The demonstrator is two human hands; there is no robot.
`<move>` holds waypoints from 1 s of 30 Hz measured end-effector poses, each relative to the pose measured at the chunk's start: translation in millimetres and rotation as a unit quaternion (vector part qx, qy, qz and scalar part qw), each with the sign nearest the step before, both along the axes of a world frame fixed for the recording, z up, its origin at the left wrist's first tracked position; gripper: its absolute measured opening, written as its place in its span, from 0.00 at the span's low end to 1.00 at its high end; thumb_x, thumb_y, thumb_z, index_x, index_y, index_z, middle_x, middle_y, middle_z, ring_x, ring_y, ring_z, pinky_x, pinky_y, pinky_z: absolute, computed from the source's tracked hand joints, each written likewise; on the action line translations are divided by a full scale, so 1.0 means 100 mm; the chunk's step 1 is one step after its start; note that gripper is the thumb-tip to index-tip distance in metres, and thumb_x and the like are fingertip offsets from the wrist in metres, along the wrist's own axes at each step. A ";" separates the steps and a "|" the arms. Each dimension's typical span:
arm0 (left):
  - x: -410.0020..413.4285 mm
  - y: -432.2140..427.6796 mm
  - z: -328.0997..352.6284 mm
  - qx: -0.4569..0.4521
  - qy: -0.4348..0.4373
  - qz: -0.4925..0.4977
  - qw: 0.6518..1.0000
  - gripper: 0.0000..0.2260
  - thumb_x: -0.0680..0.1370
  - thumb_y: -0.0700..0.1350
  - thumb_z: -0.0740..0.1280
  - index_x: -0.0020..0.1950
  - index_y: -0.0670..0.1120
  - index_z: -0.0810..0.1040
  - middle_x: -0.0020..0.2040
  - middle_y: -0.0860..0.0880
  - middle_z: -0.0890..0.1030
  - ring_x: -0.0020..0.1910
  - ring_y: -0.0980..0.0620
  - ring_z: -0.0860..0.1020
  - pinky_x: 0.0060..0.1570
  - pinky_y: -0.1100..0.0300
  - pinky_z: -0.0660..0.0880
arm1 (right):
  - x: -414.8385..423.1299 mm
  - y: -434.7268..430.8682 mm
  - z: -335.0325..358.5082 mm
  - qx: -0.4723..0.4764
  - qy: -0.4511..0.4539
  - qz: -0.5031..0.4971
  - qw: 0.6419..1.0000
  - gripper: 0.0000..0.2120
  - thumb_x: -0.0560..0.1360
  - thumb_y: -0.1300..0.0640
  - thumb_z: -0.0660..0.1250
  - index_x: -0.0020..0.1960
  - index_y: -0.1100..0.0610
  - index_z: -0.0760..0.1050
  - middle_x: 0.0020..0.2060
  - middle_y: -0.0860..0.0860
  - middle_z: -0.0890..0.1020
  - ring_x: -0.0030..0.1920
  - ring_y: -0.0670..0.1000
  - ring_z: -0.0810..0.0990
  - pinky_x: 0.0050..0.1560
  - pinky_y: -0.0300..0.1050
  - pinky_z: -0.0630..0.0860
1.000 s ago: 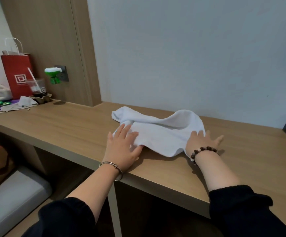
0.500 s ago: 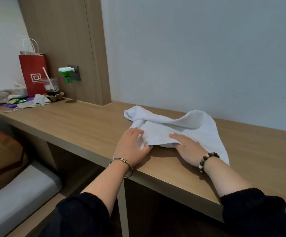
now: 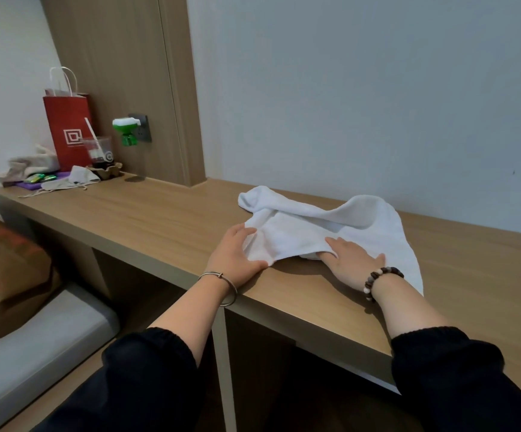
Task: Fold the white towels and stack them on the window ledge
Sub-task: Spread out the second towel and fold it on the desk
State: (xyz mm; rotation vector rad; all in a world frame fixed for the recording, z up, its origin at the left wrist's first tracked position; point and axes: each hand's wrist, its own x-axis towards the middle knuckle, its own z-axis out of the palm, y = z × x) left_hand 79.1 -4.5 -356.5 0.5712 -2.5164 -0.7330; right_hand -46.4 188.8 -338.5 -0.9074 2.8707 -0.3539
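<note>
Took wooden ledge (image 3: pixel 159 219) as the reference. Found white towel (image 3: pixel 309 235) part-folded on the ledge's right half, close to its front edge. Read the long axis as left-right, along the ledge's length. Noted a loose humped hem toward the ledge's rear and a tail reaching toward the front edge behind the right wrist. Spotted no folded stack anywhere on the ledge.

Logged left hand (image 3: pixel 237 254) at the towel's front-left corner, by the ledge's front edge. Looked like a light pinch on that corner: thumb along the hem, fingers laid on top, slightly curled.

Logged right hand (image 3: pixel 351 260) further right along the same front edge, flat, thumb spread. Saw its fingers straight and mostly slid under the upper flap, palm down on the lower layer.

Placed the unfolded bulk away from both hands, toward the ledge's rear and right. Judged the right hand nearer that bulk and treated the left as the anchor. Would flatten the hump before folding across the long axis, to avoid a crooked fold.
</note>
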 end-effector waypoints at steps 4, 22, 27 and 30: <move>0.07 -0.01 0.04 0.095 0.067 0.024 0.993 0.25 0.71 0.38 0.71 0.67 0.49 0.73 0.60 0.50 0.76 0.52 0.54 0.74 0.49 0.67 0.68 | 0.00 0.01 -0.04 0.007 -0.002 0.008 1.000 0.29 0.78 0.34 0.44 0.77 0.44 0.50 0.76 0.46 0.56 0.75 0.53 0.57 0.69 0.70 0.49; -0.23 0.32 0.40 0.437 0.231 0.007 0.869 0.30 0.76 0.40 0.69 0.74 0.45 0.61 0.64 0.48 0.75 0.64 0.50 0.73 0.66 0.50 0.69 | -0.05 0.10 0.09 -0.377 -0.077 -0.158 0.909 0.30 0.82 0.44 0.42 0.43 0.65 0.72 0.38 0.59 0.74 0.42 0.58 0.71 0.44 0.47 0.64; -0.36 0.40 0.32 0.445 0.143 0.119 0.876 0.24 0.74 0.50 0.70 0.67 0.47 0.68 0.59 0.47 0.73 0.55 0.44 0.76 0.57 0.47 0.76 | -0.14 0.12 0.09 -0.382 -0.057 -0.214 0.897 0.33 0.82 0.44 0.41 0.46 0.68 0.75 0.42 0.62 0.77 0.45 0.60 0.75 0.43 0.48 0.66; -0.35 0.43 0.30 0.537 0.104 0.106 0.830 0.07 0.76 0.40 0.68 0.52 0.40 0.75 0.48 0.42 0.79 0.40 0.45 0.80 0.36 0.54 0.80 | -0.12 0.10 0.07 -0.349 -0.062 -0.184 0.917 0.32 0.82 0.42 0.42 0.40 0.64 0.73 0.38 0.58 0.77 0.44 0.59 0.74 0.49 0.51 0.69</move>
